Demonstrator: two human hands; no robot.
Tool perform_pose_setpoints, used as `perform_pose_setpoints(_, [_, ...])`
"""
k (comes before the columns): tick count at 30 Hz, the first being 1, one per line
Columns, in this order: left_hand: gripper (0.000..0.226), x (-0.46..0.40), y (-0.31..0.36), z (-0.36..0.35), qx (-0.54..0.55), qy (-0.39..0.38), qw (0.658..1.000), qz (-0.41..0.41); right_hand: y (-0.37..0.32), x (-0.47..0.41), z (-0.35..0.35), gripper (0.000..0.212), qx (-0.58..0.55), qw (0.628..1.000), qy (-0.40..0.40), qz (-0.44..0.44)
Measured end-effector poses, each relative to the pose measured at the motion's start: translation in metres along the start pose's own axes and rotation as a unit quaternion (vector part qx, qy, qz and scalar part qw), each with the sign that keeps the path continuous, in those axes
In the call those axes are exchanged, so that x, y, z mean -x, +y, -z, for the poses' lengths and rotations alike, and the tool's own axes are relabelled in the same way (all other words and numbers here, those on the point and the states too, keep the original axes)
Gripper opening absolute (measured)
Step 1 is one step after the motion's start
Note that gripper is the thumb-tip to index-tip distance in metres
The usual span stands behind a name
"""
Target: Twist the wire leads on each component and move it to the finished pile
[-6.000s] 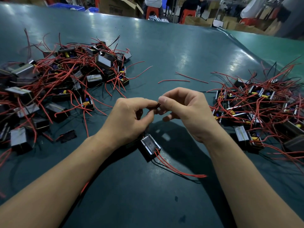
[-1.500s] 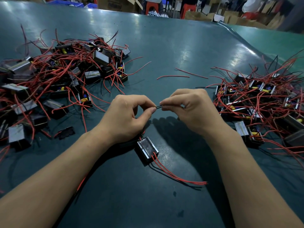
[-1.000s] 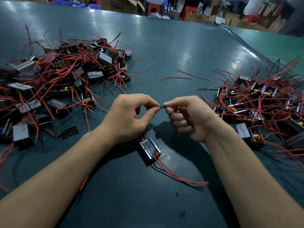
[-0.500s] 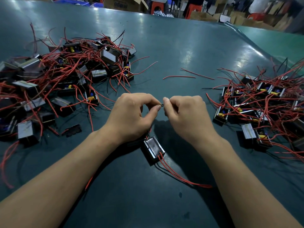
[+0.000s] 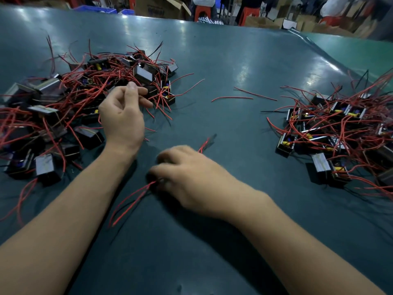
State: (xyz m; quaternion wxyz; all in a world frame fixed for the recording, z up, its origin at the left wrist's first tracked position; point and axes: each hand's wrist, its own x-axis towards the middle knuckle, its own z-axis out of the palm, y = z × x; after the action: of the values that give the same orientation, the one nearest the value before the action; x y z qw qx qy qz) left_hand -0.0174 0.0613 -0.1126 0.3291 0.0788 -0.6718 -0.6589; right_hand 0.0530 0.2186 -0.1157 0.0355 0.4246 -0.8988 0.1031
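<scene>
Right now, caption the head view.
Left hand reaches into left pile; right hand covers a red-wired component.

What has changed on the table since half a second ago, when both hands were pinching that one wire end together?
The hands have parted. The left hand let go and reached out to the left pile, fingers loosely curled above its wires. The right hand dropped to the table and now covers the component, whose red leads trail out leftward; its grip is blurred. Both piles and the two loose wires lie as before.

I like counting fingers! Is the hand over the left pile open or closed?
Open: the left hand holds nothing, fingers loosely curled above the left pile.
</scene>
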Motion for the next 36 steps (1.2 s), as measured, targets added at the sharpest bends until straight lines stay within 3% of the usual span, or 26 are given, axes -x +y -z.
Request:
perform_pose_setpoints(3, [0.027, 0.004, 0.002, 0.004, -0.057, -0.021, 0.998, -0.034, 0.048, 0.006, 0.011, 0.03, 0.043, 0.986, 0.025, -0.158])
perform_pose_setpoints(5, [0.024, 0.007, 0.004, 0.006, -0.146, -0.033, 0.986, -0.076, 0.078, 0.016, 0.026, 0.035, 0.097, 0.951, 0.075, -0.285])
perform_pose_setpoints(7, [0.022, 0.011, 0.005, 0.009, -0.227, -0.046, 0.965, -0.126, 0.086, 0.023, 0.036, 0.046, 0.087, 0.922, 0.151, -0.346])
perform_pose_setpoints(10, [0.02, 0.012, 0.002, 0.012, -0.383, -0.071, 0.903, -0.181, 0.066, 0.017, 0.035, 0.046, -0.008, 0.945, 0.19, -0.267])
perform_pose_setpoints(12, [0.031, 0.009, -0.001, 0.016, -0.496, -0.062, 0.854, -0.141, 0.048, 0.009, 0.023, 0.033, -0.055, 0.967, 0.146, -0.201])
perform_pose_setpoints(14, [0.043, 0.005, -0.003, 0.021, -0.577, -0.071, 0.81, -0.083, 0.046, 0.002, 0.012, 0.028, -0.06, 0.971, 0.094, -0.209])
perform_pose_setpoints(16, [0.043, 0.003, -0.005, 0.024, -0.605, -0.1, 0.788, -0.061, 0.061, 0.001, 0.011, 0.027, -0.024, 0.955, 0.078, -0.287])
perform_pose_setpoints(20, [0.038, 0.001, -0.006, 0.027, -0.51, -0.099, 0.852, -0.062, 0.094, 0.018, 0.026, 0.029, 0.022, 0.878, 0.122, -0.462])
perform_pose_setpoints(23, [0.038, 0.001, -0.004, 0.029, -0.452, -0.095, 0.885, -0.06, 0.098, 0.024, 0.032, 0.035, 0.029, 0.853, 0.095, -0.513])
perform_pose_setpoints(27, [0.045, 0.004, 0.001, 0.029, -0.384, -0.126, 0.909, -0.097, 0.086, 0.024, 0.033, 0.059, 0.036, 0.887, 0.097, -0.449])
perform_pose_setpoints(30, [0.05, 0.01, 0.007, 0.024, -0.371, -0.122, 0.911, -0.132, 0.069, 0.019, 0.03, 0.053, 0.018, 0.904, 0.254, -0.343])
perform_pose_setpoints(32, [0.05, 0.016, 0.011, 0.019, -0.323, -0.133, 0.924, -0.152, 0.057, 0.01, 0.028, 0.04, -0.114, 0.897, 0.32, -0.284])
perform_pose_setpoints(34, [0.05, 0.024, 0.015, 0.012, -0.23, -0.187, 0.945, -0.139, 0.047, 0.003, 0.022, 0.035, -0.229, 0.897, 0.279, -0.255])
perform_pose_setpoints(36, [0.048, 0.034, 0.018, 0.006, -0.148, -0.243, 0.954, -0.099, 0.042, 0.002, 0.015, 0.052, -0.255, 0.922, 0.182, -0.228])
